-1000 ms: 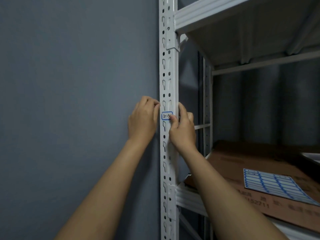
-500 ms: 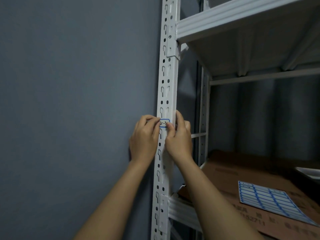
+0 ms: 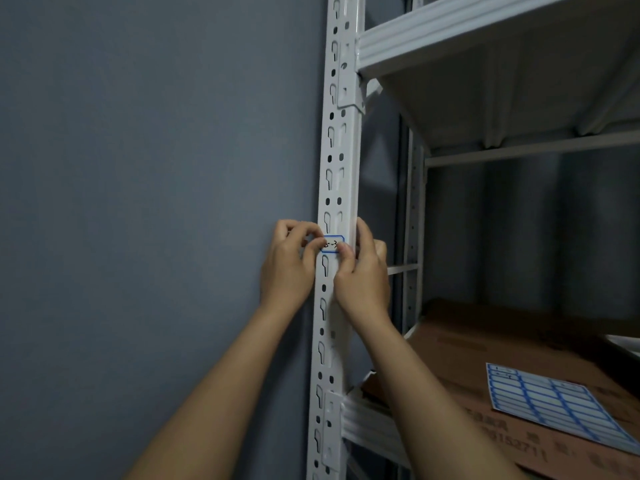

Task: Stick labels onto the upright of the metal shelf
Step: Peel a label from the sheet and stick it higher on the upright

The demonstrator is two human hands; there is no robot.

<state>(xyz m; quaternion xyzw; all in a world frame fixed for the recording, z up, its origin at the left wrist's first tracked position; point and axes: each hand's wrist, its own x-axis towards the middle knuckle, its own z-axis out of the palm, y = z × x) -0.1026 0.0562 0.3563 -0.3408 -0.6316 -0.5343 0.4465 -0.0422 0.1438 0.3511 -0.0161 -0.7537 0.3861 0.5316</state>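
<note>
I can read only part of the black handwriting on the label point(image 3: 332, 244); my fingertips cover both its ends. It is a small white rectangle with a blue border, lying on the front face of the white perforated metal upright point(image 3: 337, 188). My left hand point(image 3: 289, 268) has its fingers curled, pinching the label's left edge. My right hand point(image 3: 362, 275) presses its thumb on the right edge, with fingers curled round the upright's far side. A blue-gridded label sheet point(image 3: 550, 407) lies flat on brown cardboard point(image 3: 485, 344), cut off at the frame's edge.
</note>
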